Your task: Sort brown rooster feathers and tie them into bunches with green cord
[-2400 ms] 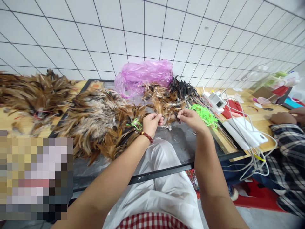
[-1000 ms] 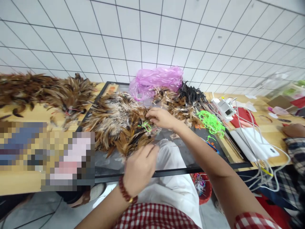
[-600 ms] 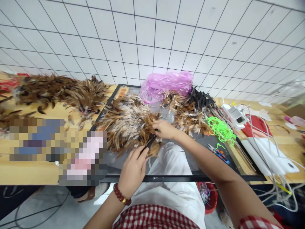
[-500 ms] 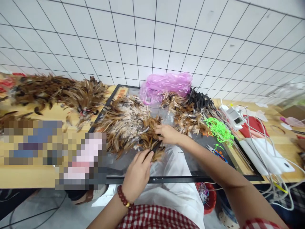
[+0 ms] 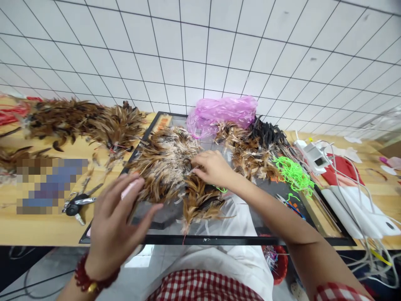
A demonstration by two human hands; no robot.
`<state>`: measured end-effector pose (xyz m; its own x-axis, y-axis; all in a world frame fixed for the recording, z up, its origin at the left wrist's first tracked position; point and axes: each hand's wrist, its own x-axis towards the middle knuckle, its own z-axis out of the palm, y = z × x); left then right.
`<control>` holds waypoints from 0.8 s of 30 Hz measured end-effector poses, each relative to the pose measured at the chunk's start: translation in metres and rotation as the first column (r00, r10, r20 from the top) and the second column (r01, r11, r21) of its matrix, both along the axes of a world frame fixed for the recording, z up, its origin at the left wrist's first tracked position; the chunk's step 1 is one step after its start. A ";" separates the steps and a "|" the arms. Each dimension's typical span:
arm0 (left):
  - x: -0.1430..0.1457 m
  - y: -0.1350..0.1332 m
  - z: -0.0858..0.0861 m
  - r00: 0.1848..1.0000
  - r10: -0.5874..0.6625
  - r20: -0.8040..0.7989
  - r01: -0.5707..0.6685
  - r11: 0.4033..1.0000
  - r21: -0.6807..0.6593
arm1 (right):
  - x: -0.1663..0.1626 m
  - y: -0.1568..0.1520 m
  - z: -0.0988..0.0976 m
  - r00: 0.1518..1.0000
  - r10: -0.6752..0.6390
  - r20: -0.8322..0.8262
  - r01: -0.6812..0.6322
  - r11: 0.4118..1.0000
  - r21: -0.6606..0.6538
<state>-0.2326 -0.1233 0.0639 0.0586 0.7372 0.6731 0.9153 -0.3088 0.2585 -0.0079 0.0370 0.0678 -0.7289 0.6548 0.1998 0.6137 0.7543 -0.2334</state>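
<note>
My left hand (image 5: pixel 117 221), a red bead bracelet on its wrist, hovers at the table's left side with its fingers spread. Beneath it, a pale pink object (image 5: pixel 128 189) shows between the fingers, mostly hidden. My right hand (image 5: pixel 213 168) reaches into a pile of brown and cream feathers (image 5: pixel 169 150). Its fingertips are pinched together beside a small dark curled feather (image 5: pixel 187 162). Just below that hand lies a loose bunch of brown and black feathers (image 5: pixel 202 200), its pale end toward me with a thin red thread.
A pink plastic bag (image 5: pixel 224 110) sits by the wall. Bright green cord (image 5: pixel 293 173), scissors (image 5: pixel 291 205) and white cables with an adapter (image 5: pixel 313 155) are at the right. More feathers (image 5: pixel 109 121) and keys (image 5: pixel 77 205) lie left. A red bin (image 5: pixel 277 263) stands below.
My left hand has left the feather bunch and moved left over the pink object, fingers opening. My right hand has shifted left and slightly up into the pile. The bunch now lies near the front.
</note>
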 end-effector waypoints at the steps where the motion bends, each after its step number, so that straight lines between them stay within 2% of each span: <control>1: -0.010 0.010 0.001 0.999 0.013 -0.031 -0.014 1.000 -0.021 | -0.008 0.000 -0.008 1.000 0.027 0.005 -0.027 1.000 -0.009; 4: -0.028 0.042 -0.004 0.993 0.012 -0.119 -0.024 0.995 -0.100 | -0.020 -0.005 -0.030 0.993 0.055 0.105 -0.050 0.998 -0.048; 7: -0.028 0.066 -0.017 0.981 0.014 -0.193 -0.056 0.975 -0.214 | -0.015 -0.018 -0.040 0.986 0.015 0.168 -0.002 0.997 -0.077; 14: -0.022 0.088 -0.047 0.948 -0.001 -0.318 -0.114 0.933 -0.341 | 0.003 -0.037 -0.053 0.985 -0.045 0.168 0.059 0.995 -0.080; 17: -0.025 0.093 -0.054 0.940 0.005 -0.341 -0.135 0.923 -0.361 | 0.007 -0.038 -0.050 0.978 -0.031 0.204 0.049 0.995 -0.086; 21: -0.030 0.103 -0.054 0.944 -0.002 -0.329 -0.141 0.901 -0.409 | 0.011 -0.025 -0.032 0.971 0.054 0.233 -0.019 0.989 -0.150; 24: -0.035 0.111 -0.048 0.943 -0.033 -0.331 -0.128 0.882 -0.454 | 0.008 -0.006 -0.023 0.989 -0.011 0.149 0.034 0.987 -0.154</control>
